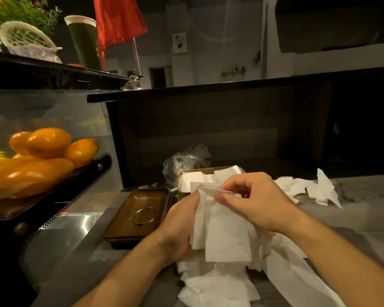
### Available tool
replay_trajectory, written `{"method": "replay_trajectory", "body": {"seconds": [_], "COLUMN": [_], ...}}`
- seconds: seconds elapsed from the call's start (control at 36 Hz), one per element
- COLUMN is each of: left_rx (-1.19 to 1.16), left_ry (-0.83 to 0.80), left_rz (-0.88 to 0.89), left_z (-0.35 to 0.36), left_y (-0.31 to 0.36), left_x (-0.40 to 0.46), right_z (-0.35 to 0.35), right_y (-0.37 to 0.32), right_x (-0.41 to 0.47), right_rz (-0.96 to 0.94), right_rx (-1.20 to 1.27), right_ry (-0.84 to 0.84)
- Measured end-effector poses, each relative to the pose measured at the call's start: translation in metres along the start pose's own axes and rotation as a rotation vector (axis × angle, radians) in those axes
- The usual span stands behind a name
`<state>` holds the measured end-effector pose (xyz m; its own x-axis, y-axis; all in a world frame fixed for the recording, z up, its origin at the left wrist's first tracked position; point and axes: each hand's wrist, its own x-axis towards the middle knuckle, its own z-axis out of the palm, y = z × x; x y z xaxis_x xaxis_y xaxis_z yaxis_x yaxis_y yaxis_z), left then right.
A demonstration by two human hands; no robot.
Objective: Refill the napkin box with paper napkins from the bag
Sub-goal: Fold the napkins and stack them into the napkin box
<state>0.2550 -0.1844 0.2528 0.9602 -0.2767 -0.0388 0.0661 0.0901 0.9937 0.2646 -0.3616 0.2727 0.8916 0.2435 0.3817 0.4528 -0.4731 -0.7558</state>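
Above the brown napkin box (184, 191), both hands (256, 201) pinch thin, creased white napkins (226, 235).

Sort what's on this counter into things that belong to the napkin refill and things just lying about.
Belongs to the job:
napkin box, partly filled
box lid, off and upturned
napkins in both hands
loose napkins on the counter
plastic bag

Lying about:
oranges
green cup
red flag
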Motion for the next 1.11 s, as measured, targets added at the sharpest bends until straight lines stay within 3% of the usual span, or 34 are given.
{"method": "replay_trajectory", "body": {"seconds": [0.19, 0.33, 0.5, 0.53, 0.61, 0.67, 0.83, 0.97, 1.11], "left_rx": [-0.163, -0.028, -0.079, -0.079, -0.065, -0.035, -0.074, -0.135, -0.178], "left_ry": [-0.2, -0.053, 0.045, 0.051, 0.034, 0.011, -0.038, -0.107, -0.173], "left_rz": [-0.05, -0.006, 0.024, 0.028, 0.032, 0.021, -0.002, -0.021, -0.039], "left_z": [-0.001, -0.002, -0.006, -0.006, -0.006, -0.006, -0.001, 0.003, 0.001], "left_y": [0.0, -0.004, -0.005, -0.004, -0.004, -0.004, -0.002, 0.003, 0.004], "left_x": [0.005, 0.007, 0.007, 0.007, 0.006, 0.005, 0.0, -0.001, 0.0], "right_z": [0.007, 0.01, -0.002, -0.008, -0.023, -0.021, 0.008, 0.018, 0.022], "right_y": [0.008, 0.007, 0.002, 0.0, -0.012, -0.016, -0.002, 0.007, 0.009], "right_x": [0.003, 0.003, 0.002, 0.001, -0.009, -0.012, 0.001, 0.004, 0.004], "right_rz": [-0.047, -0.056, -0.003, 0.0, 0.025, 0.034, 0.024, 0.049, 0.048], "right_rx": [-0.021, -0.045, -0.074, -0.003, 0.314, 0.383, 0.16, 0.131, 0.06], "right_ry": [0.028, 0.123, 0.252, 0.193, -0.197, -0.291, 0.124, 0.237, 0.241]}}
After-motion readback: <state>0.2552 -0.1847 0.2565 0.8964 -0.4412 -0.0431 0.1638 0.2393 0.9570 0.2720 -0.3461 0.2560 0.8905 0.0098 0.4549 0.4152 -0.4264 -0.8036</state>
